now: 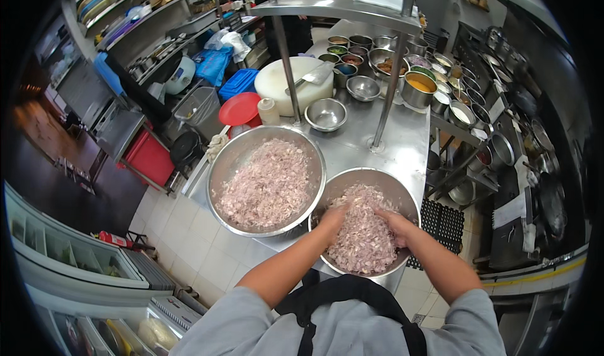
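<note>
Both my hands are in the steel mixing bowl in front of me, in a heap of finely chopped pinkish-white food that looks like onion or shallot. My left hand is at the heap's left side; its fingers are blurred and partly sunk in the bits. On the heap's right side lies my right hand, thumb apart, its other fingers partly covered. Touching this bowl on the left, a wider steel bowl holds more chopped food of the same look.
A shelf post rises from the steel table beyond the bowls. Behind them stand a small empty bowl, a thick round white cutting board with a cleaver on it, and a squeeze bottle. Several food pots stand at far right.
</note>
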A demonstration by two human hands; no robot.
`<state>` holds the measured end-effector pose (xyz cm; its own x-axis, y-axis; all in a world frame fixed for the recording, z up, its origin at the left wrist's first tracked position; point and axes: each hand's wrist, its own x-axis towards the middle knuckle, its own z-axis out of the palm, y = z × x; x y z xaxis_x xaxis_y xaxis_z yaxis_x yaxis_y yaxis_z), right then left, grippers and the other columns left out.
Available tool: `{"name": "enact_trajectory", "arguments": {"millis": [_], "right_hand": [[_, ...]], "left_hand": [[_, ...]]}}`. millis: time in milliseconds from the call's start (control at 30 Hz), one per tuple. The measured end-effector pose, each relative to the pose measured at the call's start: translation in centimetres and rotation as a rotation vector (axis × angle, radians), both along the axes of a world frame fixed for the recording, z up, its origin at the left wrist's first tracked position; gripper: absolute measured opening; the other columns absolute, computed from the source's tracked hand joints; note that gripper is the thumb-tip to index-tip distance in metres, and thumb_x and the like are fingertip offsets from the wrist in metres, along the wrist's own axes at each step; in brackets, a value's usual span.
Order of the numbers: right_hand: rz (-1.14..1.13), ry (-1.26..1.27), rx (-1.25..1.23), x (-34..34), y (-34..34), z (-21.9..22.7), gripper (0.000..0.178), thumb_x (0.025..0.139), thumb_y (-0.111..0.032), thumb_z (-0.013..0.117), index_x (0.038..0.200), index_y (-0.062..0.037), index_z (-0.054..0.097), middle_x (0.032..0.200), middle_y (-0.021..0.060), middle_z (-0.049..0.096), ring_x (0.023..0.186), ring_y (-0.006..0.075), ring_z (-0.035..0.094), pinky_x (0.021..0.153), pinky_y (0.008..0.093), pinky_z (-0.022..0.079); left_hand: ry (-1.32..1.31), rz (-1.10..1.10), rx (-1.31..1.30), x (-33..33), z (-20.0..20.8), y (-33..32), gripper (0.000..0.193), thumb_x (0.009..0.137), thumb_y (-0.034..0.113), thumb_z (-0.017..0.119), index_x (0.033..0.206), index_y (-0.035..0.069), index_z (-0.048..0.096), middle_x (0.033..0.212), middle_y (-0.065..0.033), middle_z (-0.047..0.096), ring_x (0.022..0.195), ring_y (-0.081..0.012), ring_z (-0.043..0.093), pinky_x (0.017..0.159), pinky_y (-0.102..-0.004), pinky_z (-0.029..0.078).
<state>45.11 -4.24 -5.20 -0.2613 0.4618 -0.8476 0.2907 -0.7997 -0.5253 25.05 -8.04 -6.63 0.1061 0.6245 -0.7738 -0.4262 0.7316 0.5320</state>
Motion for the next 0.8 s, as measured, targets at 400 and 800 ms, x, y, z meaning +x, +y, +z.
{"name": "enact_trajectory", "arguments": {"millis": [400, 800], "right_hand": [[0.464, -0.286, 1.25, -2.5, 2.4, 3.9, 0.041, 0.075, -0.016, 0.061, 0.113, -0.0028, 0.063, 0.112, 0.0199, 0.063, 0.107, 0.0336, 0.059, 0.096, 0.0375, 0.044], [-0.178, 0.077, -0.116, -1.0, -5.6, 5.3, 0.074, 0.086, -0.05, 0.056, 0.141, -0.0065, 0.033, 0.136, 0.0208, 0.046, 0.12, 0.0367, 0.05, 0.091, 0.0568, 0.045]], "left_hand": [[0.985, -0.215, 0.786, -0.7, 1.2, 1.6, 0.04, 0.07, 0.01, 0.06, 0.109, -0.001, 0.063, 0.099, -0.0258, 0.065, 0.094, -0.0389, 0.063, 0.083, -0.0413, 0.05], [-0.124, 0.05, 0.057, -2.3, 1.8, -4.1, 0.056, 0.09, 0.032, 0.055, 0.135, 0.002, 0.039, 0.126, -0.0186, 0.055, 0.104, -0.0342, 0.061, 0.088, -0.0496, 0.05]]}}
